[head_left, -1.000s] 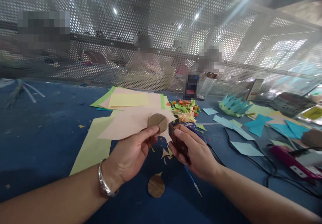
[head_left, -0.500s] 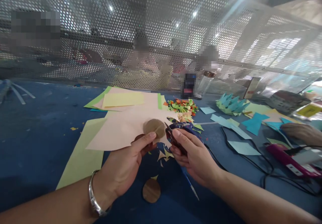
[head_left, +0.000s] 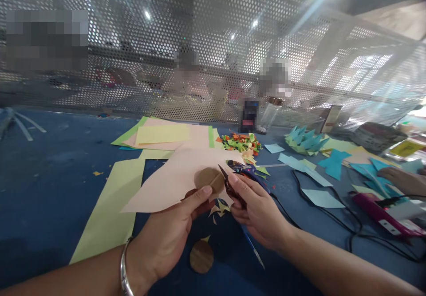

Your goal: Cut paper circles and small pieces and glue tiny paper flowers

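Observation:
My left hand point(head_left: 173, 234), a bangle at its wrist, pinches a round brown disc point(head_left: 203, 179) against a pale pink paper sheet point(head_left: 173, 176). The sheet curves up off the table at its left side. My right hand point(head_left: 258, 207) is closed around dark scissors point(head_left: 223, 174), their tips just beside the disc's right edge; the handles are mostly hidden by my fingers. Below my hands a second round wooden disc point(head_left: 201, 257) lies on the table. Small paper offcuts point(head_left: 220, 208) lie between my hands. A thin blue-handled brush point(head_left: 252, 242) rests under my right forearm side.
Stacked coloured paper point(head_left: 163, 134) and a yellow-green sheet point(head_left: 106, 211) lie left. Orange and green scraps point(head_left: 241, 143) sit behind. At right are a blue paper crown shape point(head_left: 304, 140), a purple power strip point(head_left: 382, 216), black cables point(head_left: 328, 214) and another person's hand point(head_left: 404, 180).
My left hand has shifted slightly right and down with the disc and pink sheet, whose left corner moved too. My right hand keeps its grip on the scissors.

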`<act>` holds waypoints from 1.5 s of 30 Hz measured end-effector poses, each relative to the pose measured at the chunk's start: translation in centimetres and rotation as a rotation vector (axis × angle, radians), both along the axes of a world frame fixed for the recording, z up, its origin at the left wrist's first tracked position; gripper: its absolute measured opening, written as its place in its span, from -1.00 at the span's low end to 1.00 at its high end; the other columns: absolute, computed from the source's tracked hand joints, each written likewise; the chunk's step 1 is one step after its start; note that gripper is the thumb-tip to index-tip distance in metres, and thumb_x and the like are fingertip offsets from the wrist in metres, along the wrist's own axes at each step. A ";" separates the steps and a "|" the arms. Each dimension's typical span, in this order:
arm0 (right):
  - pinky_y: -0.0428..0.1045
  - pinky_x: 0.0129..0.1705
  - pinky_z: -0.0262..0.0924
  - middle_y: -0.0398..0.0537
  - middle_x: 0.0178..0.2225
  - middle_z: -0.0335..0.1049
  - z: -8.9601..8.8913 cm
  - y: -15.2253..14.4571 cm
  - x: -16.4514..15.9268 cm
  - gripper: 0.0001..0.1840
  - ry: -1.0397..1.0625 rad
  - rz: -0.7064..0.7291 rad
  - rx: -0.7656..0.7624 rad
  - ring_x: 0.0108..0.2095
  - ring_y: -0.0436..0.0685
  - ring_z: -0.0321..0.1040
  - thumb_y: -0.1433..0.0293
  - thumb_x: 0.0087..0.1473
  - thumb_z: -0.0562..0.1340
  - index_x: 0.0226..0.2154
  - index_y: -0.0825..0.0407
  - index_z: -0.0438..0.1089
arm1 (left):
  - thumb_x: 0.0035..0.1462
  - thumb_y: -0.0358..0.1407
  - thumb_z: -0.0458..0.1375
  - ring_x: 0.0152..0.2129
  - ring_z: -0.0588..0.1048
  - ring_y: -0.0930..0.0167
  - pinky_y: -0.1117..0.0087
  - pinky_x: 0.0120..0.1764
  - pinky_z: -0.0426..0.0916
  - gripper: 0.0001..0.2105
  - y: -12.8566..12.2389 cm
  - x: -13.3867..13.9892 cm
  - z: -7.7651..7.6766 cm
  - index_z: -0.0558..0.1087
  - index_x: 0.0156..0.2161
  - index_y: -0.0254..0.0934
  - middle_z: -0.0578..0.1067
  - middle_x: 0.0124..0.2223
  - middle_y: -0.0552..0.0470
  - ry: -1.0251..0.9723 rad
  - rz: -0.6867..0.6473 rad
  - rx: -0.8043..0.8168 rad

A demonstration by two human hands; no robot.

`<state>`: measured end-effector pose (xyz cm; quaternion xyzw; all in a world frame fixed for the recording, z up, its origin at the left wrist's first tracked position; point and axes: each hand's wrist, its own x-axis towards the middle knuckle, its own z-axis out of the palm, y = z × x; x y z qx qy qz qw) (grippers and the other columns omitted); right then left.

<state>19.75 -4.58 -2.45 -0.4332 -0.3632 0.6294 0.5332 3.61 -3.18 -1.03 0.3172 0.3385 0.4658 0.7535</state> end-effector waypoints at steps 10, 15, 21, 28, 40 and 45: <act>-0.19 -0.66 -0.38 -0.36 -0.61 0.01 0.2 -0.2 0.1 -0.49 -0.051 -0.013 0.033 -0.66 -0.19 -0.22 -0.03 0.04 0.36 -0.42 0.02 0.21 | 0.01 -0.36 0.40 -0.01 0.53 0.24 0.26 -0.02 0.46 -0.61 0.1 0.0 -0.3 0.58 -0.01 -0.11 0.60 0.03 0.03 -0.025 -0.010 -0.017; -0.16 -0.64 -0.36 -0.36 -0.62 -0.01 0.3 -0.2 0.3 -0.51 -0.095 0.003 0.060 -0.66 -0.18 -0.25 -0.03 0.09 0.32 -0.41 0.02 0.23 | 0.00 -0.34 0.41 -0.04 0.55 0.25 0.26 -0.04 0.47 -0.65 0.0 0.0 -0.1 0.60 -0.06 -0.09 0.62 -0.01 0.06 -0.007 -0.015 0.018; -0.16 -0.65 -0.37 -0.35 -0.62 -0.06 0.3 -0.1 0.6 -0.51 -0.159 0.017 0.118 -0.64 -0.16 -0.23 -0.02 0.16 0.28 -0.44 0.04 0.22 | -0.04 -0.35 0.41 -0.05 0.54 0.28 0.33 -0.07 0.47 -0.79 0.1 0.3 0.1 0.63 -0.22 -0.10 0.65 -0.09 0.10 0.013 0.036 0.079; -0.19 -0.67 -0.34 -0.35 -0.60 0.01 0.0 -0.1 0.8 -0.53 -0.173 0.009 0.118 -0.65 -0.18 -0.20 -0.01 0.13 0.31 -0.39 0.05 0.29 | -0.14 -0.33 0.40 -0.22 0.55 0.30 0.31 -0.01 0.42 -0.91 0.5 0.4 0.5 0.57 -0.51 -0.20 0.61 -0.36 0.04 0.206 0.208 0.210; -0.17 -0.66 -0.35 -0.35 -0.63 -0.05 0.0 -0.1 0.6 -0.54 -0.220 0.030 0.113 -0.65 -0.16 -0.22 -0.01 0.17 0.27 -0.41 0.04 0.27 | -0.16 -0.35 0.44 -0.16 0.53 0.29 0.25 0.03 0.36 -0.76 1.0 0.1 -0.4 0.55 -0.32 -0.27 0.59 -0.24 0.00 0.185 0.240 0.115; -0.15 -0.65 -0.37 -0.35 -0.63 -0.07 -0.2 -0.1 0.6 -0.56 -0.217 0.055 0.109 -0.65 -0.15 -0.26 0.00 0.21 0.22 -0.39 0.03 0.27 | -0.15 -0.38 0.42 -0.23 0.54 0.29 0.28 -0.09 0.40 -0.81 1.1 0.0 -0.1 0.51 -0.39 -0.26 0.57 -0.34 0.00 0.214 0.248 0.131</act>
